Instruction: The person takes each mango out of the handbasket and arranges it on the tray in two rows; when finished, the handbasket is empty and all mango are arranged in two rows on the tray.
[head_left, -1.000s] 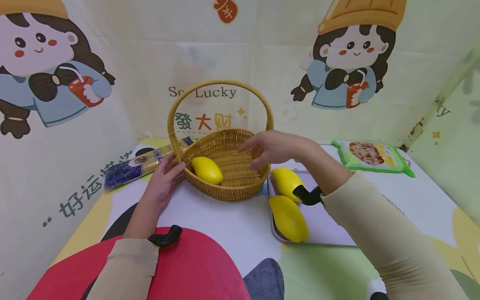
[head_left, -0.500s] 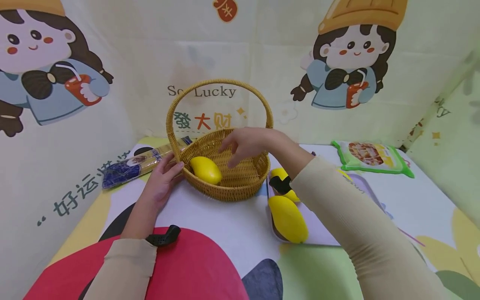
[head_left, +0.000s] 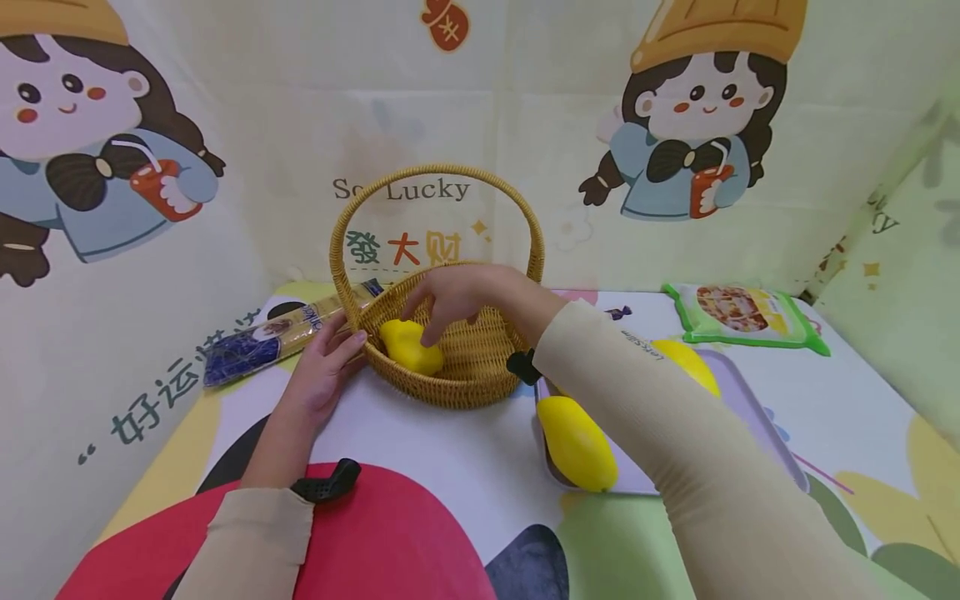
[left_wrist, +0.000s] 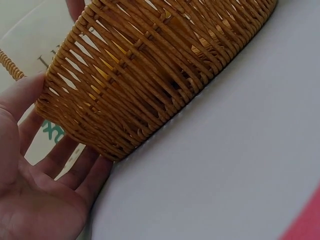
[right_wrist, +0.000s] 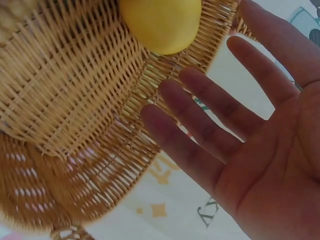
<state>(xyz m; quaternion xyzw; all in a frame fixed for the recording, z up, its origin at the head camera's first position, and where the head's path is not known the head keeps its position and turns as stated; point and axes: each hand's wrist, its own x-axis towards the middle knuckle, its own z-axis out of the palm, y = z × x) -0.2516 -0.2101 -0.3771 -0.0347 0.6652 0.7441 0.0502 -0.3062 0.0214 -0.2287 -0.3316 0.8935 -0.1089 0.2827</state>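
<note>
A wicker basket [head_left: 465,387] with a tall hoop handle stands on the table, a yellow mango [head_left: 408,346] lying inside at its left. My left hand [head_left: 330,367] touches the basket's left side, its thumb at the rim. In the left wrist view, that hand's extended fingers [left_wrist: 60,155] lie against the lower wickerwork. My right hand [head_left: 457,296] reaches over the basket above the mango, overlapping it in the head view. The right wrist view shows this hand's fingers spread and apart from the mango [right_wrist: 162,25], with nothing in the palm.
A lilac tray [head_left: 750,417] at the right holds mangoes, one [head_left: 576,443] at its near left and another [head_left: 686,362] farther back, partly behind the sleeve. A blue-and-yellow packet [head_left: 270,342] lies left of the basket. A green-edged bag [head_left: 742,312] and a small wrapped candy [head_left: 618,313] lie behind the tray.
My right hand has moved left across the basket and lower, to over the mango. The left hand has stayed at the basket's side.
</note>
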